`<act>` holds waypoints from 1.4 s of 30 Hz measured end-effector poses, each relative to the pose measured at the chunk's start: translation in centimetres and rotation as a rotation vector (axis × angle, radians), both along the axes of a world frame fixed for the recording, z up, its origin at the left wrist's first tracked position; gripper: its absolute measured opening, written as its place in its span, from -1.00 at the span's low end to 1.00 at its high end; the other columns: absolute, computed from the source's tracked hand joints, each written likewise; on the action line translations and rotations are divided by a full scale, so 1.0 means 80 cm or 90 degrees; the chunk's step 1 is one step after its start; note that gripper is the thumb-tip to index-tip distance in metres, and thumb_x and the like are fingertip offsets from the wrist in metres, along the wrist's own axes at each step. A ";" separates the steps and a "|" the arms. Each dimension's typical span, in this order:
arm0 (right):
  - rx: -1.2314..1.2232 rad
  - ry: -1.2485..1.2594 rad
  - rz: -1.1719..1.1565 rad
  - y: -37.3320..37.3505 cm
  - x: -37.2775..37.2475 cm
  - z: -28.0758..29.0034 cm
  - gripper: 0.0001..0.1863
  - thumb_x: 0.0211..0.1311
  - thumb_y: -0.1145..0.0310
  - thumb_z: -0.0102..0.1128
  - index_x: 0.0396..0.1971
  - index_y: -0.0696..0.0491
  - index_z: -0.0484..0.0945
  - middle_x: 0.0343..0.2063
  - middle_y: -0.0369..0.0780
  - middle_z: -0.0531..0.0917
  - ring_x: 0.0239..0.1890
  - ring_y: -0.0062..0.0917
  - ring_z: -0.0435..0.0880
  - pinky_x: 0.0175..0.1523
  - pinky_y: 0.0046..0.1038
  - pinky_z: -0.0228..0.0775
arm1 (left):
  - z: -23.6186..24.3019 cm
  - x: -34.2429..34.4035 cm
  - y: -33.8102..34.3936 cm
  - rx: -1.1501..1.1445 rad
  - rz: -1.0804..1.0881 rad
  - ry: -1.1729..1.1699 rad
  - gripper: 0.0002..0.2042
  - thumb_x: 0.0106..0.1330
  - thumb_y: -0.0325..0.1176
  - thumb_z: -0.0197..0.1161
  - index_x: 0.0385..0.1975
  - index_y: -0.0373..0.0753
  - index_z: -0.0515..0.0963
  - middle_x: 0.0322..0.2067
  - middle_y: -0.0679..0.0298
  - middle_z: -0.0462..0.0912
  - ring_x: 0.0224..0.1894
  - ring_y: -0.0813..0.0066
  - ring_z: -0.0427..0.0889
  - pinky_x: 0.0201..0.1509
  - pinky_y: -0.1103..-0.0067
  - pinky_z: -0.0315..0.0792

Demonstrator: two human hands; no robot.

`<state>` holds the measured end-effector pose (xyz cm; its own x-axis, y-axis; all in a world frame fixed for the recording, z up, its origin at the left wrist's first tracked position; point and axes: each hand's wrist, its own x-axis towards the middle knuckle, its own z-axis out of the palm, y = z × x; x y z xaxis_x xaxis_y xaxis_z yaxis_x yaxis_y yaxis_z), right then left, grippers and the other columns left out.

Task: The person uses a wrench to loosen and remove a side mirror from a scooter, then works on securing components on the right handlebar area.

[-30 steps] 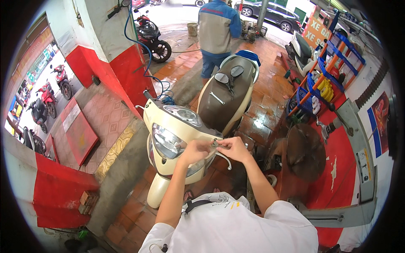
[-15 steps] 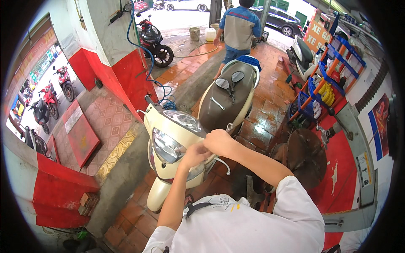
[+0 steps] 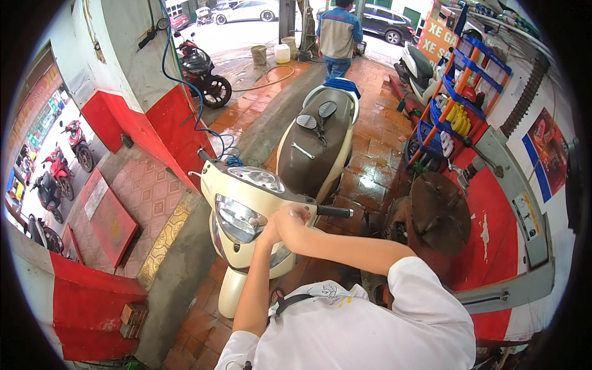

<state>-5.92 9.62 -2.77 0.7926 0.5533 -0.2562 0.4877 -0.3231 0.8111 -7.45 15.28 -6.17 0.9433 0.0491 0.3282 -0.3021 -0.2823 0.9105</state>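
Right hand [image 3: 296, 226] now crossed over left hand [image 3: 271, 231], baring cream scooter's [image 3: 266, 198] black handlebar grip [image 3: 333, 211] at their 3 o'clock; fingers hidden, can't tell if pinching; work seemingly still beside grip, open-end wrench [image 3: 303, 150] at 12 on seat [image 3: 317, 169].

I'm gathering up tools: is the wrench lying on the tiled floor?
No, the wrench lies on the brown seat of the cream scooter, near two mirrors.

orange signboard [image 3: 439, 38]: 2 lines, white capitals | co-worker's shirt [image 3: 338, 37]: red lettering, blurred | beam sticker [image 3: 526, 216]: print too small
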 end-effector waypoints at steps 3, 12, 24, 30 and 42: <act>0.162 -0.011 0.036 -0.033 -0.024 0.036 -0.84 0.03 0.43 0.25 -0.34 0.06 0.70 -0.35 -0.21 0.65 -0.21 -0.37 0.62 -0.26 -0.33 0.49 | -0.004 -0.004 -0.008 0.066 0.079 -0.003 -0.78 0.13 -0.37 0.37 -0.24 -0.27 0.61 -0.33 0.09 0.70 -0.25 0.29 0.70 -0.13 0.43 0.52; 0.801 0.315 0.144 -0.153 0.044 0.020 -0.84 0.04 0.49 0.20 -0.39 0.11 0.73 -0.32 -0.10 0.68 -0.23 -0.15 0.65 -0.13 -0.15 0.53 | -0.005 -0.002 -0.029 0.108 0.192 0.024 -0.82 0.06 -0.62 0.43 -0.43 -0.38 0.53 -0.39 0.24 0.65 -0.47 0.52 0.65 -0.39 0.60 0.51; 0.323 0.670 0.037 -0.080 0.177 0.108 -0.71 -0.18 0.52 0.42 -0.32 0.08 0.76 -0.33 -0.13 0.78 -0.23 -0.34 0.77 -0.15 -0.32 0.60 | -0.005 -0.002 -0.030 -0.037 0.195 0.035 -0.74 0.12 -0.56 0.46 -0.20 -0.39 0.59 -0.33 0.21 0.70 -0.46 0.59 0.70 -0.48 0.59 0.53; 0.212 0.367 0.257 -0.030 0.125 0.078 -0.75 -0.04 0.30 0.39 -0.31 0.04 0.77 -0.29 -0.14 0.78 -0.21 -0.35 0.79 -0.22 -0.34 0.62 | -0.024 0.003 -0.023 0.105 0.205 -0.025 -0.69 0.11 -0.48 0.45 -0.14 -0.37 0.61 -0.26 0.09 0.72 -0.35 0.45 0.74 -0.35 0.46 0.55; 0.472 0.391 0.163 -0.134 0.060 0.084 -0.85 0.12 0.35 0.25 -0.37 0.10 0.68 -0.39 -0.09 0.73 -0.28 -0.23 0.75 -0.18 -0.28 0.60 | 0.019 -0.014 -0.047 0.224 0.245 -0.022 -0.71 0.08 -0.36 0.43 -0.18 -0.26 0.67 -0.33 0.11 0.65 -0.37 0.16 0.69 -0.30 0.34 0.54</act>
<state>-1.15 -1.06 3.97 0.4720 0.8757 -0.1018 0.8813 -0.4717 0.0294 -8.56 11.55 -4.67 0.8671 0.2714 0.4177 -0.1439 -0.6664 0.7316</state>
